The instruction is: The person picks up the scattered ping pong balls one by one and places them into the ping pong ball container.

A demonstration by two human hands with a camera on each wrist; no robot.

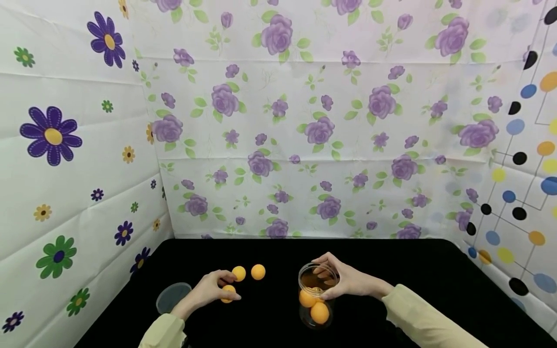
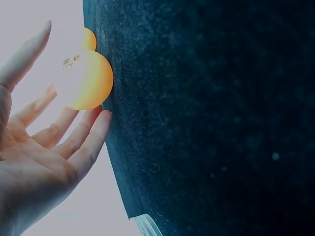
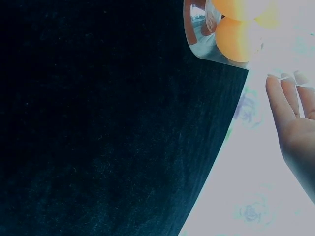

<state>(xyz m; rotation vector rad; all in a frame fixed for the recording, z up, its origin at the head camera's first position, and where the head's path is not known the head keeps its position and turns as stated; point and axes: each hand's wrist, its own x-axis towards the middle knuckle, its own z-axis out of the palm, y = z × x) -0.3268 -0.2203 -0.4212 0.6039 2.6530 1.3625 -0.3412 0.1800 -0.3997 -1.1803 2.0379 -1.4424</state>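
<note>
My left hand reaches around an orange ping-pong ball on the black table. In the left wrist view the fingers are spread beside that ball, and the thumb stands apart from it. A second orange ball lies just past the fingertips, with a third ball to its right. My right hand grips a clear jar near its rim, thumb at the near side and fingers at the far side. Several orange balls sit inside the upright jar, also visible in the right wrist view.
A round translucent lid lies at the left of the black table, partly behind my left forearm. Flower-patterned sheets hang behind and to the left; a dotted sheet hangs on the right.
</note>
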